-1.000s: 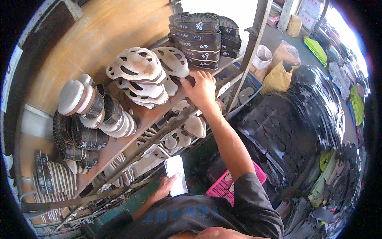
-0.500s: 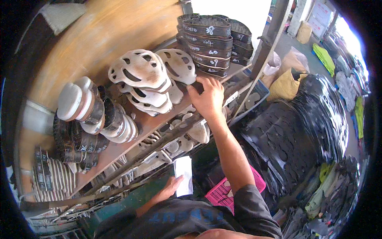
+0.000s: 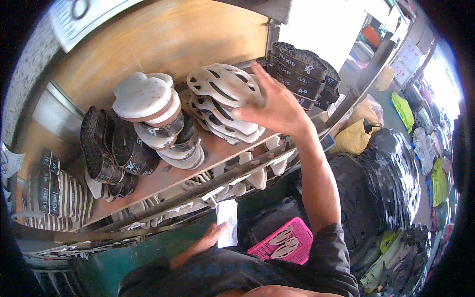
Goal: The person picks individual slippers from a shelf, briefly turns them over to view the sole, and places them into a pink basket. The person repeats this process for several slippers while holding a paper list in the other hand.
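Note:
My right hand (image 3: 281, 105) reaches over the shelf, fingers spread, with nothing in its grasp. Its thumb and fingers are at the right side of a stack of white, dirt-stained sole-shaped pieces (image 3: 225, 84) with slotted holes; whether it touches them I cannot tell. Low in front of me, my left hand (image 3: 213, 234) grips a white sheet of paper (image 3: 227, 218). Behind my right hand stand stacked dark shoe-shaped bands (image 3: 302, 72) with white handwritten marks. Left of the slotted stack are piled white sole-shaped blocks (image 3: 141, 96) and more dark bands (image 3: 101, 143).
The wooden shelf (image 3: 163, 178) has a metal rail (image 3: 198, 192) along its front, with more white pieces below. A pink basket (image 3: 303, 247) holding slotted soles sits low ahead. At right lie black sheet material (image 3: 376, 173), a yellow sack (image 3: 354, 137) and a slanting post (image 3: 363, 81).
The view has swung, so the shelf contents appear farther right. My right hand has opened wider and come beside the front slotted stack. My left hand still holds the paper.

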The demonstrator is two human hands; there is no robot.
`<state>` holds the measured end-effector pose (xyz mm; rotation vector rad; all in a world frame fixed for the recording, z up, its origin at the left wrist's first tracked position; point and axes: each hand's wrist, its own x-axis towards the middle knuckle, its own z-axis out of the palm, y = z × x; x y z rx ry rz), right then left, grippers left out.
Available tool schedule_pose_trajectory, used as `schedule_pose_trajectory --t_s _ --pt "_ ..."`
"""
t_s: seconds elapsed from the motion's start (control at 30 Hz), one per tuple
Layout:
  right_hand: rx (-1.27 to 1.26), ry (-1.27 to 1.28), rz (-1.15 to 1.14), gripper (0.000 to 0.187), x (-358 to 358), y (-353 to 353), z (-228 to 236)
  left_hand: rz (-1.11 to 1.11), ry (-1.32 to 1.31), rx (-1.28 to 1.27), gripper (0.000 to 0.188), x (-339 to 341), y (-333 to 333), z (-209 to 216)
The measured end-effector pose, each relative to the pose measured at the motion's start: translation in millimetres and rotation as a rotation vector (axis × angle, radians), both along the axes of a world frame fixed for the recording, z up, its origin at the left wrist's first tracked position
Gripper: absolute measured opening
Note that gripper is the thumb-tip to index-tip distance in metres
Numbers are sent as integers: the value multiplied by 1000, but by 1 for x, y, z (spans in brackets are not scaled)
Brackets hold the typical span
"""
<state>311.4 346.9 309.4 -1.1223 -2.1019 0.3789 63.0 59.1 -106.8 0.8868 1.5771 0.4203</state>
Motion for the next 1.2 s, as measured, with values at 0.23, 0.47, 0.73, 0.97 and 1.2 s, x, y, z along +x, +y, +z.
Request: schedule_pose_trajectory --t_s 0.23,0.47,0.73,0.97,1.2 --pt "-23 -130 -155 106 -44 -3 11 -20 15 -8 54 -10 9 -23" --pt "471 -95 -201 96 -50 -10 -19 15 -70 -13 50 -21 1 -35" --pt "737 48 -208 97 -39 -30 -26 214 -193 66 52 -24 1 -27" --pt "829 202 -239 101 -11 -66 -32 10 27 -2 49 -35 2 37" --pt "935 300 -238 100 14 -110 -44 -177 104 12 53 -28 -3 39"
